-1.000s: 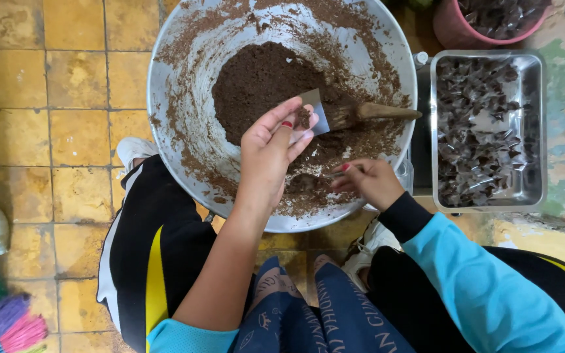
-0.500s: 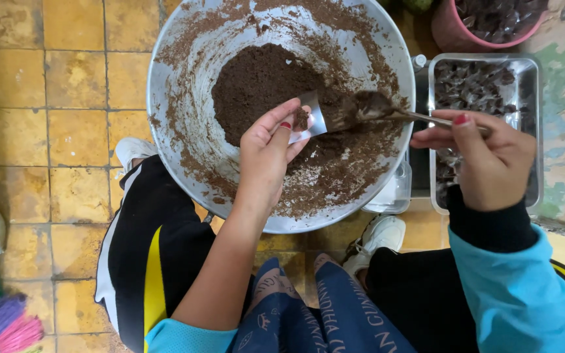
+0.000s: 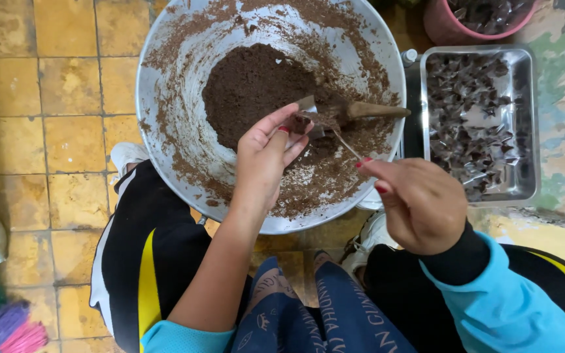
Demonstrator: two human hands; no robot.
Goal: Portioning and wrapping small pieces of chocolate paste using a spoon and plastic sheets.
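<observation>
A large metal bowl (image 3: pixel 165 137) on the tiled floor holds a dark brown crumbly mixture (image 3: pixel 256 85). My left hand (image 3: pixel 266 157) reaches over the bowl and pinches a small clear wrapper (image 3: pixel 308 108) with some brown mixture on it. My right hand (image 3: pixel 420 206) is over the bowl's near right rim. It grips a thin metal spoon (image 3: pixel 348 145) whose tip points into the wrapper. A wooden spatula (image 3: pixel 377 110) lies in the mixture just past the wrapper.
A rectangular metal tray (image 3: pixel 528 131) with several dark wrapped pieces stands right of the bowl. A pink tub (image 3: pixel 436 26) with more of them is behind it. My knees are under the bowl's near edge. A broom head (image 3: pixel 8 327) lies at the lower left.
My right hand went from the bowl's near rim out over the tray, then came back left toward me with the spoon at the wrapper. My left hand has stayed put.
</observation>
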